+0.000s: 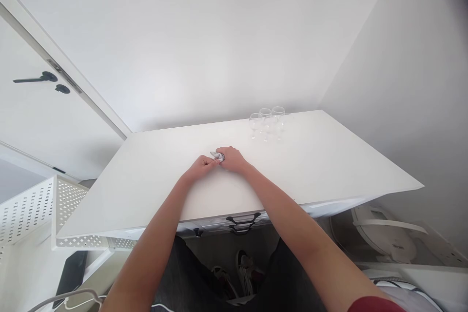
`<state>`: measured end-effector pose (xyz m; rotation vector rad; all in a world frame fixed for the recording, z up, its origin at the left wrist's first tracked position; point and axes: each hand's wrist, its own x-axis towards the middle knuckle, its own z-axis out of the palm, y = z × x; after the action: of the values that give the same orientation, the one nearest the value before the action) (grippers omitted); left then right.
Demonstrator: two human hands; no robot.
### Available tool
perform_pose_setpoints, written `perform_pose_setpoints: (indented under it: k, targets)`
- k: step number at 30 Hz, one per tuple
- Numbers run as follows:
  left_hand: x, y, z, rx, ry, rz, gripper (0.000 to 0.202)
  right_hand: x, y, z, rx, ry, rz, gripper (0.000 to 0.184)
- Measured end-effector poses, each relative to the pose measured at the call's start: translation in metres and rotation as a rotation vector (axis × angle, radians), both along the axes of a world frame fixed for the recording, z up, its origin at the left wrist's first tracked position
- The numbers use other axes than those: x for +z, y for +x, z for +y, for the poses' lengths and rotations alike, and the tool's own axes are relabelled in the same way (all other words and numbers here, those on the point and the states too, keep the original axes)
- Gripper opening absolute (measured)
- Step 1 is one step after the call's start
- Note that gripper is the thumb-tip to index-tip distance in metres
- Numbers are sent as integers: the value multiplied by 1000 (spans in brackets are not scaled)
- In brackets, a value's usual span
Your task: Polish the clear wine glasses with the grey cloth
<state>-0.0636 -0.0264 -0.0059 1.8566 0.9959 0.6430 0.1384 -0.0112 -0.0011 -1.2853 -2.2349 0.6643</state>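
Over the middle of the white cabinet top, my two hands meet at a small, crumpled grey-white cloth point(218, 156). My left hand point(203, 166) is closed, its thumb and fingertips pinching the cloth's near left side. Curled around the other side is my right hand point(233, 159), with the back of the hand turned up. Fingers and folds hide whatever may lie inside the cloth. Several clear stemmed glasses point(268, 122) stand upright in a close group, behind and to the right of my hands, apart from them.
The white cabinet top point(157, 175) runs back to a plain wall. Dark drawer handles point(243, 219) stick out below its front edge. At left are a door with a black handle point(34, 79) and a white perforated rack point(71, 195). A round white appliance point(387, 239) sits lower right.
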Motion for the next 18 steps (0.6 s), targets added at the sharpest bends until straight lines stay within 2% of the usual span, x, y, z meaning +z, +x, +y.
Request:
perform_pose_setpoints:
  k: [3,6,8,10,12,14,16,18]
  targets:
    - [2,2,-1,56,10,-1,62,0,-1,0,8,19,-11,16]
    - [8,7,-6,205,40,-34,63,-1,-2,-1,-6,62,-28,16]
    - [16,10,-16,250,16,-52,62,-2,-1,-2,-20,70,-41,15]
    - [31,11,-37,309,-27,-18,59,-3,-1,-2,-29,60,-47,15]
    - [54,10,-74,307,-16,135,57,-5,-1,-3,-37,59,-46,13]
    - [83,6,-130,385,33,239,53,-7,-1,-2,-50,54,-47,12]
    - [110,-5,-201,439,53,262,49,-8,-2,-2,-59,37,-55,12]
    - [124,-26,-279,381,-6,207,42,-9,-2,-2,-61,33,-63,12]
